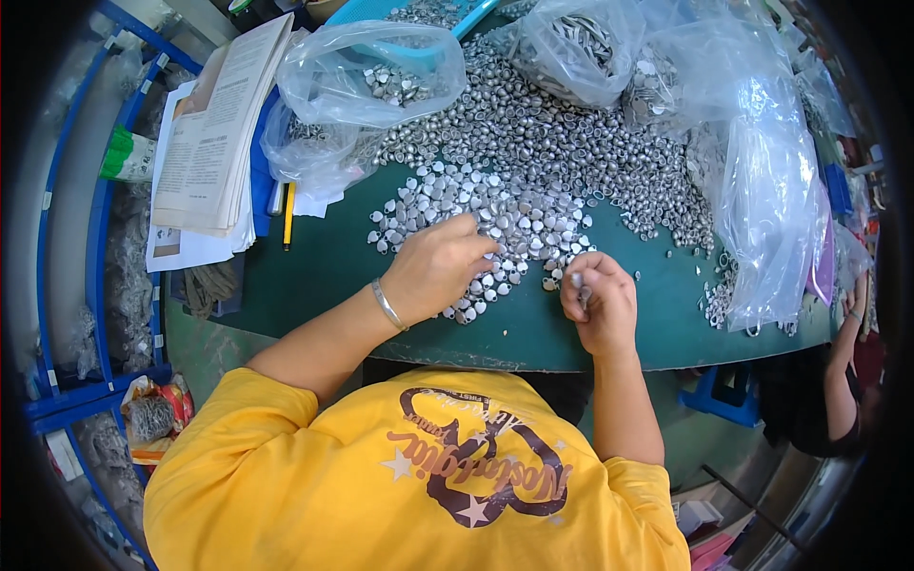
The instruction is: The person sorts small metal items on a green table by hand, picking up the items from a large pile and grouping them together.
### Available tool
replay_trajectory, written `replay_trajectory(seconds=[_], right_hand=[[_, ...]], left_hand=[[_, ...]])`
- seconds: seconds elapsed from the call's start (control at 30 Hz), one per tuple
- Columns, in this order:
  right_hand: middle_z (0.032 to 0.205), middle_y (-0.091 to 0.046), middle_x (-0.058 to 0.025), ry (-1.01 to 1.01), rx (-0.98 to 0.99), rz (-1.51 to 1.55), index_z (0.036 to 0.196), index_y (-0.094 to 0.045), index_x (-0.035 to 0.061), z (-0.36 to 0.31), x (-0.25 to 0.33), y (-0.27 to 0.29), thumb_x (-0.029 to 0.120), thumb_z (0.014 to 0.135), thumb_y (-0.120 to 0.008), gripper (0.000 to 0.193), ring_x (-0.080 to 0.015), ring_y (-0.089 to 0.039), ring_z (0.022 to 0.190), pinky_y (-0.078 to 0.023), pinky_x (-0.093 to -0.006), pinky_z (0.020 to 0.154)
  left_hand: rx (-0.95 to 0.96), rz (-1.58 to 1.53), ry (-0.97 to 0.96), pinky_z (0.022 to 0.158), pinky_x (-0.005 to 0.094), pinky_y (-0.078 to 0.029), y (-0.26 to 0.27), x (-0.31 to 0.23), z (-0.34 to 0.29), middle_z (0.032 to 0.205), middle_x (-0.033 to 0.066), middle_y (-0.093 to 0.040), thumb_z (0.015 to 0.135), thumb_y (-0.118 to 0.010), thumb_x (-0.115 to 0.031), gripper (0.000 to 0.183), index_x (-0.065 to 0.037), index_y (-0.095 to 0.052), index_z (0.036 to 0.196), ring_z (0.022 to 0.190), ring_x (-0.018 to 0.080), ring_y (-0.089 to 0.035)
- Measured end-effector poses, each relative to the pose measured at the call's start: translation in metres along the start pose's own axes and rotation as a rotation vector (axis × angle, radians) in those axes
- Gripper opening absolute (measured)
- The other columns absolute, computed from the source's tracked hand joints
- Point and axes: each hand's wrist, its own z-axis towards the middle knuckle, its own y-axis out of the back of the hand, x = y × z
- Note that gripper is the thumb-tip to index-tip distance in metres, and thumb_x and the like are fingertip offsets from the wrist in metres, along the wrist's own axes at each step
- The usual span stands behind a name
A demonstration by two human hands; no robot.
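A loose pile of small, flat silver heart-shaped charms [446, 195] is spread over the green tabletop in front of me. My left hand [440, 265], a silver bangle [388, 305] at its wrist, lies on the near side of this pile with its fingers curled together. Whatever those fingertips pinch is hidden. To the right, by the pile's edge, my right hand [606, 303] is closed, palm partly turned up, with a small silver charm [577, 280] between thumb and fingers. Behind the hearts spreads a larger heap of darker, rounded metal pieces [533, 128].
Clear plastic bags [371, 76] of metal parts and a blue tray [447, 21] stand at the back. Plastic sheeting [762, 209] covers the right side. At left are papers [214, 143], a yellow pencil [288, 217] and blue shelving [100, 219]. Another person's arm [840, 371] shows far right.
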Motion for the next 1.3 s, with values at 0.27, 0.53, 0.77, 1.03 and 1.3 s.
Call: replay_trajectory(seconds=[0.27, 0.53, 0.77, 1.03, 1.3], right_hand=[[0.072, -0.06, -0.009, 0.698, -0.124, -1.414, 0.087, -0.062, 0.0069, 0.022, -0.028, -0.034, 0.009, 0.077, -0.065, 0.011, -0.0278, -0.058, 0.06, -0.048, -0.0359, 0.055], [0.066, -0.053, 0.0013, 0.122, -0.074, -0.378, 0.084, -0.061, 0.0014, 0.009, -0.002, -0.012, 0.007, 0.081, -0.062, 0.006, -0.0055, -0.045, 0.055, -0.034, -0.0193, 0.048], [0.071, -0.058, -0.0102, 0.558, -0.076, -1.469, 0.084, -0.064, 0.0057, 0.002, -0.021, -0.034, 0.009, 0.076, -0.067, 0.009, -0.0284, -0.059, 0.064, -0.048, -0.0357, 0.056], [0.065, -0.058, -0.0018, 0.365, -0.098, -0.829, 0.083, -0.063, 0.0003, 0.003, -0.011, -0.016, 0.009, 0.081, -0.063, 0.009, -0.0137, -0.056, 0.057, -0.044, -0.0271, 0.05], [0.068, -0.061, -0.0093, 0.635, -0.157, -1.295, 0.084, -0.062, 0.0034, 0.015, -0.024, -0.022, 0.011, 0.08, -0.063, 0.009, -0.0243, -0.06, 0.055, -0.047, -0.0327, 0.05]], left_hand=[[-0.001, 0.013, -0.052, 0.058, 0.0328, -0.045, -0.001, 0.001, -0.003, 0.073, 0.0086, -0.051, 0.073, -0.067, -0.004, 0.012, -0.004, -0.064, 0.085, 0.067, 0.0243, -0.056], [0.039, -0.855, 0.544, 0.044, 0.0207, -0.035, 0.017, 0.008, -0.01, 0.068, 0.0026, -0.054, 0.081, -0.06, -0.007, 0.006, -0.004, -0.058, 0.085, 0.053, 0.0099, -0.046], [0.068, 0.036, -0.008, 0.057, 0.0337, -0.047, -0.011, -0.008, -0.006, 0.072, 0.0075, -0.053, 0.071, -0.07, -0.012, 0.011, -0.008, -0.065, 0.081, 0.065, 0.0255, -0.058], [0.112, 0.083, -0.054, 0.056, 0.0338, -0.048, -0.008, -0.009, -0.006, 0.072, 0.0069, -0.052, 0.072, -0.069, -0.012, 0.014, -0.009, -0.064, 0.085, 0.064, 0.0256, -0.058], [0.017, -0.766, 0.549, 0.046, 0.0255, -0.04, 0.01, -0.008, -0.007, 0.068, 0.0008, -0.05, 0.078, -0.061, -0.006, 0.004, -0.003, -0.06, 0.082, 0.056, 0.0149, -0.053]])
